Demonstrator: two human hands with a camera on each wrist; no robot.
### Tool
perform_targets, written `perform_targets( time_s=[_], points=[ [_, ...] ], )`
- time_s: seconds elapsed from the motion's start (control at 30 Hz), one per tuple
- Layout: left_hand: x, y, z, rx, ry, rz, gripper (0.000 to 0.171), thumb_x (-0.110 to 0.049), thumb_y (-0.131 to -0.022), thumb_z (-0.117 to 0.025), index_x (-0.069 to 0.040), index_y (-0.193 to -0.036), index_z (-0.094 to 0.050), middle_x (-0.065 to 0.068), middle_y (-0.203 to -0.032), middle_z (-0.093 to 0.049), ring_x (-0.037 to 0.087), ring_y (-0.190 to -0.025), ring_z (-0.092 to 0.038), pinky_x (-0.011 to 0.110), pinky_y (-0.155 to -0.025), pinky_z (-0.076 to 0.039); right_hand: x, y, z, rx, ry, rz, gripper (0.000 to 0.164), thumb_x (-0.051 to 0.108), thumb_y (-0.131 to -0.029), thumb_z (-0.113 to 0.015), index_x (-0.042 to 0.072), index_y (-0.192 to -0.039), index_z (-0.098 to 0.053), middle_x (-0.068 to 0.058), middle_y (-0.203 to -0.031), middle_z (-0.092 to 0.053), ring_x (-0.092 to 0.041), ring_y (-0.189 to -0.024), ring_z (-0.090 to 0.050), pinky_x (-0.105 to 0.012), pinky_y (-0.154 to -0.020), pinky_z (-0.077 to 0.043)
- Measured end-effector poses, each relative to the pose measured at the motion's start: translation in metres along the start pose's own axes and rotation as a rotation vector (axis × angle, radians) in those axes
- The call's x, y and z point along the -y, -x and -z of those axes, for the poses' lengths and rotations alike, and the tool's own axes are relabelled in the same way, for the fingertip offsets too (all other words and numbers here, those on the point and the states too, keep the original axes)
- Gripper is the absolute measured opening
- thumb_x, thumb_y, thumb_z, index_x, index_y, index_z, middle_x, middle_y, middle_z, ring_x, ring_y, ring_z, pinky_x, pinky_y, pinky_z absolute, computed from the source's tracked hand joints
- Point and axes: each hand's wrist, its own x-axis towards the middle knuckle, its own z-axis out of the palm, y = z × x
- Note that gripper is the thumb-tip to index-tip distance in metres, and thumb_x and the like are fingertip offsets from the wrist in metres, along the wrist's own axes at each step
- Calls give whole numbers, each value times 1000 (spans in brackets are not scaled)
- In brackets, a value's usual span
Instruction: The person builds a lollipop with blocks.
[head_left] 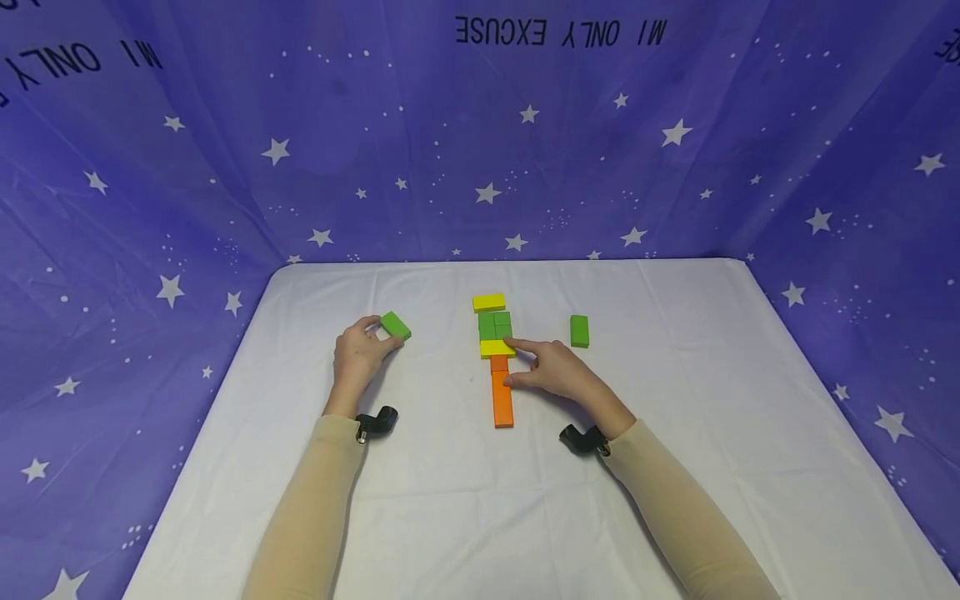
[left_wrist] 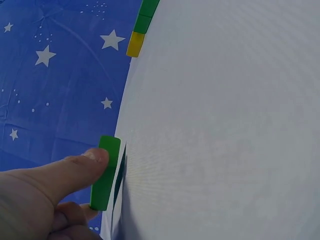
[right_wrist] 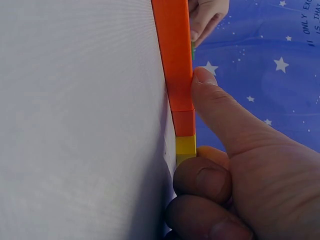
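Observation:
My left hand (head_left: 358,357) pinches a green rectangular block (head_left: 395,326) between thumb and fingers, left of the middle of the table. A shadow lies beside this block in the left wrist view. My right hand (head_left: 558,369) reaches over a flat row of blocks at the center. Its index fingertip touches the yellow block (head_left: 492,349) near its right end. The thumb (right_wrist: 205,77) rests at the long orange block (head_left: 502,404), below a short orange block (head_left: 499,363). Green blocks (head_left: 487,322) lie side by side above that yellow one.
Another yellow block (head_left: 489,302) lies at the row's far end, slightly askew. A separate green block (head_left: 580,331) stands to the right of the row. The white tablecloth (head_left: 435,517) has soft creases, and a purple star-patterned curtain (head_left: 420,133) surrounds the table's back and sides.

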Motion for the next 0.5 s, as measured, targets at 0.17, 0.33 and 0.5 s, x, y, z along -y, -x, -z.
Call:
perform_targets(
  time_s=[0.17,0.33,0.5],
  points=[
    [-4,0,0,43,55,-31,71,-36,-87,-85,-9,-148,-62,-6,-65,-42,13,-62,-40,28,-55,-36,0,0,0,1,1,-2,84,55,-85,-86,30,-158,-52,9,-57,-28,-11,-53,-26,-30,-57,-27],
    [-12,2,-1,106,100,-81,70,-32,-88,-85,-9,-150,-60,-8,-60,-41,9,-54,-37,24,-49,-34,1,0,0,2,1,-10,84,55,-85,-86,30,-158,-52,8,-57,-28,-11,-53,-26,-29,-57,-27],
    [-18,2,-4,148,111,-115,70,-30,-89,-86,-10,-150,-60,-8,-60,-43,8,-53,-37,24,-49,-35,2,1,1,1,0,-7,85,55,-85,-86,29,-158,-52,8,-56,-29,-11,-53,-26,-29,-57,-27]
  ],
)
